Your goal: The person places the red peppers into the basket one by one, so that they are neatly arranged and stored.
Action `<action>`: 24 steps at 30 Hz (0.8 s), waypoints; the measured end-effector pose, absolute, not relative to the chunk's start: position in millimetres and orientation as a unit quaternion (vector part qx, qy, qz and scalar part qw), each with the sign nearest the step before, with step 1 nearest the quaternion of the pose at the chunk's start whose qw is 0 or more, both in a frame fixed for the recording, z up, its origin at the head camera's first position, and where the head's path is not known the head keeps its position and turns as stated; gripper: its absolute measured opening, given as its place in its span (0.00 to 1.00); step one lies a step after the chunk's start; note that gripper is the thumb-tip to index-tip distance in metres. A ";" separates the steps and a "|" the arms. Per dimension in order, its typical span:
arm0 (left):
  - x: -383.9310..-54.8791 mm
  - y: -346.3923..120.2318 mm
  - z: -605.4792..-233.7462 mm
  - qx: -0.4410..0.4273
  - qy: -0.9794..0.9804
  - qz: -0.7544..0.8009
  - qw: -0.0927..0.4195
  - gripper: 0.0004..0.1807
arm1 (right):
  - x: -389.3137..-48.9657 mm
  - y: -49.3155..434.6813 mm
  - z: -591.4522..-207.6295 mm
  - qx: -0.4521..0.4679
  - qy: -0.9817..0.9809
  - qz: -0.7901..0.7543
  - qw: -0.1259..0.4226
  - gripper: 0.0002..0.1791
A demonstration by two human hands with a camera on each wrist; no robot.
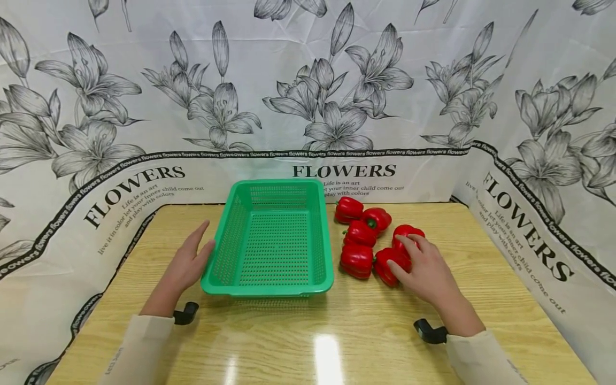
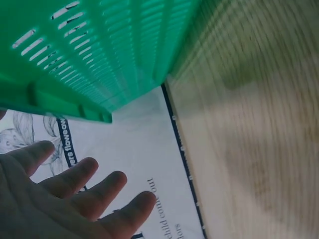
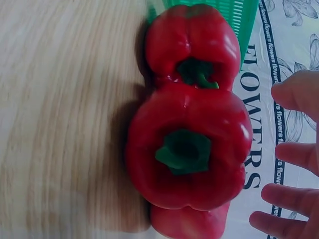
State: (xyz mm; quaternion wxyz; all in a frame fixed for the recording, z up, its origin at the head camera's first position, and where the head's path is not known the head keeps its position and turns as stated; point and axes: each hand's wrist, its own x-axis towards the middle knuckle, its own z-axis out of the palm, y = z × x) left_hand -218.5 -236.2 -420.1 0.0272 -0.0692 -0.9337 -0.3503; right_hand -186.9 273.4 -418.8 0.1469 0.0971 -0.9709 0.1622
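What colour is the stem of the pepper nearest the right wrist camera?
The stem is green; it shows best in the right wrist view.

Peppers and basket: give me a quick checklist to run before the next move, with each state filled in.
1. Peppers all outside the basket: ok, six visible on the table, to its right.
2. Basket upright, open side up: ok.
3. Right hand placed over the nearest peppers: ok, fingers spread above them.
4. Pepper gripped: not ok, both hands hold nothing.
5. Clear space around each pepper: not ok, they sit bunched close together.
6. Left hand touching the basket: cannot tell; it is beside the left wall, but contact isn't clear.
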 end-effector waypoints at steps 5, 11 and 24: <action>-219.9 -233.1 -423.9 -0.071 -0.917 -0.392 0.009 0.36 | -188.0 272.0 -423.8 0.095 -0.972 0.167 0.138 0.32; -221.0 -229.2 -426.6 -0.075 -0.895 -0.441 -0.004 0.35 | -188.8 271.0 -430.2 0.093 -0.973 0.164 0.130 0.32; -227.2 -227.0 -437.3 -0.065 -0.799 -0.593 -0.078 0.38 | -190.8 267.3 -440.6 0.087 -0.978 0.158 0.106 0.33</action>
